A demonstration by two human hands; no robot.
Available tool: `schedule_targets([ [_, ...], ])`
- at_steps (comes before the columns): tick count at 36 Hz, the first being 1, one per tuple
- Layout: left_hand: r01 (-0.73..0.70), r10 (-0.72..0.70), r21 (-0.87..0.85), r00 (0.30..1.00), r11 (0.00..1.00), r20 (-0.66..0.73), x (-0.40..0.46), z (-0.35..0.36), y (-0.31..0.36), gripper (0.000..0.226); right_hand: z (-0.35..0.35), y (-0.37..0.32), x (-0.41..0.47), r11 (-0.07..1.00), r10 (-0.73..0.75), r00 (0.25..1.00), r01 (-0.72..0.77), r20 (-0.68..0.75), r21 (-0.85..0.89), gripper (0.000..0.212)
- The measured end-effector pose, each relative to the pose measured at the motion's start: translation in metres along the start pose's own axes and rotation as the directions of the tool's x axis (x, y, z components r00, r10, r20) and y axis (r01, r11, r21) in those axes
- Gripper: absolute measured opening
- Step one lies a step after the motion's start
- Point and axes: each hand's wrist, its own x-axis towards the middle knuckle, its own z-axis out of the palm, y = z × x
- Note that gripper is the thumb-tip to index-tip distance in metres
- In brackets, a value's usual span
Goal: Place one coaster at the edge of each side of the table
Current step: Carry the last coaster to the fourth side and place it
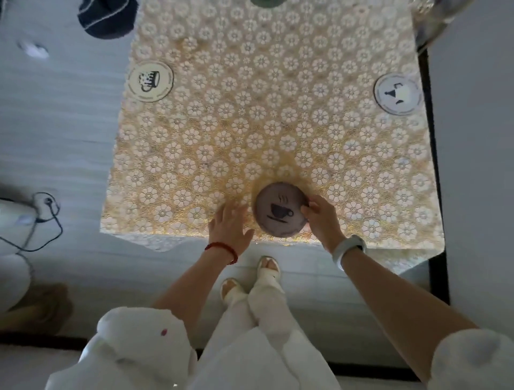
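Observation:
A round coaster with a steaming-cup picture (279, 210) lies at the near edge of the table (250, 125), which is covered in a gold flower-pattern cloth. My right hand (322, 220) grips that coaster's right rim with thumb and fingers. My left hand (230, 225) rests flat and open on the cloth just left of it, holding nothing. A second coaster with a cup drawing (150, 80) sits at the left edge. A third coaster (398, 94) sits at the right edge. A greenish round thing (267, 2) shows at the far edge, mostly cut off.
A dark cushion or hat (107, 18) lies on the floor at the far left. A white device with a black cable (41, 220) sits on the floor to the left. My feet in sandals (250, 278) stand close to the table's near edge.

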Motion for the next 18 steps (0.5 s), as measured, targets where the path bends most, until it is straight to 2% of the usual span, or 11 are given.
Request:
schedule_targets([
  [5, -0.044, 0.049, 0.086, 0.997, 0.995, -0.054, 0.006, 0.015, -0.004, 0.075, 0.006, 0.009, 0.012, 0.978, -0.098, 0.994, 0.105, 0.047, -0.182, 0.021],
  [13, -0.093, 0.110, 0.171, 0.989, 0.981, -0.094, 0.015, 0.020, -0.009, 0.085, 0.013, 0.017, 0.017, 0.962, -0.113, 0.994, 0.110, 0.001, -0.251, 0.008],
  [18, -0.131, 0.143, 0.128, 0.985, 0.983, -0.094, 0.021, 0.021, -0.006, 0.087, 0.016, 0.021, 0.018, 0.941, -0.156, 0.987, 0.136, -0.041, -0.311, 0.023],
])
